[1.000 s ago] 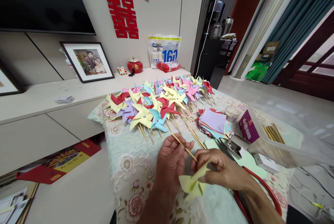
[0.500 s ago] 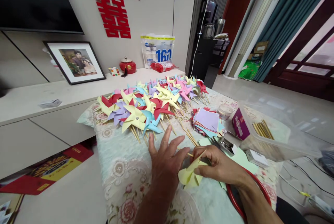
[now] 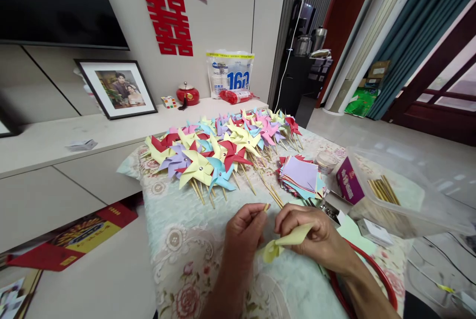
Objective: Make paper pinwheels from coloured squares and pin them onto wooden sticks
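My left hand (image 3: pixel 243 232) is closed in a pinch on a thin wooden stick (image 3: pixel 266 207), whose tip pokes up above my fingers. My right hand (image 3: pixel 314 237) is closed on a folded yellow paper pinwheel (image 3: pixel 284 243), held just right of the stick and low over the flowered tablecloth (image 3: pixel 182 244). The two hands nearly touch. Beyond them lies a large spread of finished paper pinwheels (image 3: pixel 219 148) in yellow, red, blue, purple and pink, their sticks pointing toward me.
A stack of coloured paper squares (image 3: pixel 302 175) lies right of the pinwheels, with a small round jar (image 3: pixel 325 160) behind. A clear plastic bin (image 3: pixel 401 200) holds more sticks and a purple box (image 3: pixel 347 185). A red hoop (image 3: pixel 372 272) curves under my right arm. A low cabinet (image 3: pixel 74 160) stands left.
My left hand, spread open over the cloth half a second ago, has closed on the stick and raised it. The yellow pinwheel has dropped a little in my right hand.
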`<state>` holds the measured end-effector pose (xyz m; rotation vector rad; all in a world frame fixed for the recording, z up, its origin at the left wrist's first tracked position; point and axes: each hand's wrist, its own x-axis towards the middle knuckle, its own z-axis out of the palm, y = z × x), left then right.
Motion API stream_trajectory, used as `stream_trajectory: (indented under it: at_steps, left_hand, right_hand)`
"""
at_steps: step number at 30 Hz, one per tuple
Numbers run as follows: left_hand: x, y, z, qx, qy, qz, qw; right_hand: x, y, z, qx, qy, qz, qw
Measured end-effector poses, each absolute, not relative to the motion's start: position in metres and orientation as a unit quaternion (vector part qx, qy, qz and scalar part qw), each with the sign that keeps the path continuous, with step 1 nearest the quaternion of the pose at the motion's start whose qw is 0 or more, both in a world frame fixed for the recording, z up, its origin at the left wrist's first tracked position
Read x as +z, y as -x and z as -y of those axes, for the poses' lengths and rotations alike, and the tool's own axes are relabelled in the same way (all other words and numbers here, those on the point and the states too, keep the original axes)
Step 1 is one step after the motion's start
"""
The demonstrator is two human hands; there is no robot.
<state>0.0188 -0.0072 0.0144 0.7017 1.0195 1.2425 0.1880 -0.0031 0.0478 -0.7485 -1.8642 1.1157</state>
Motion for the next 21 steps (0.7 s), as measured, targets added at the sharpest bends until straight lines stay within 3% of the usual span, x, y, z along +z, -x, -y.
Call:
stream_trajectory:
  at_steps: [15, 21]
  left_hand:
    - [0.01, -0.021, 0.006, 0.595, -0.344, -0.417, 0.594]
    - [0.013, -0.018, 0.008, 0.566, -0.339, -0.401, 0.635]
  right_hand:
    - [0.051, -0.176, 0.008, 0.116, 0.295, 0.822, 0.474]
    - [0.048, -0.177, 0.009, 0.076, 0.299, 0.826, 0.471]
